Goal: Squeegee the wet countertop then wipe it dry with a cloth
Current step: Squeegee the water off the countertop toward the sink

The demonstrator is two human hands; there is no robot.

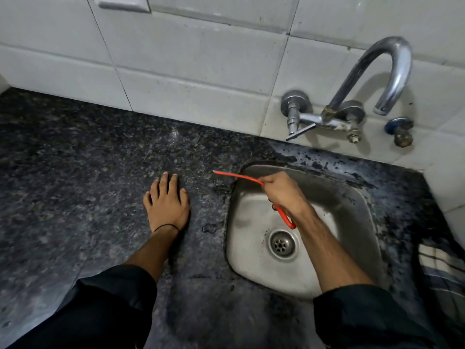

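Head view: right hand point(281, 191) grips squeegee point(237, 176); left hand point(167, 202) flat.

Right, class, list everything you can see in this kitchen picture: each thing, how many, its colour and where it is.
countertop: one, dark speckled, across the frame, wet near the sink
sink: one, steel, set into the countertop, right
drain: one, steel, sink floor
tap: one, chrome, wall above the sink
valve: one, blue, wall right of the tap
wall tiles: several, white, behind the countertop
switch plate: one, white, top left
squeegee: one, orange, over the sink's left rim
cloth: one, striped, countertop's right edge
left hand: one, flat on the countertop
right hand: one, grips the squeegee
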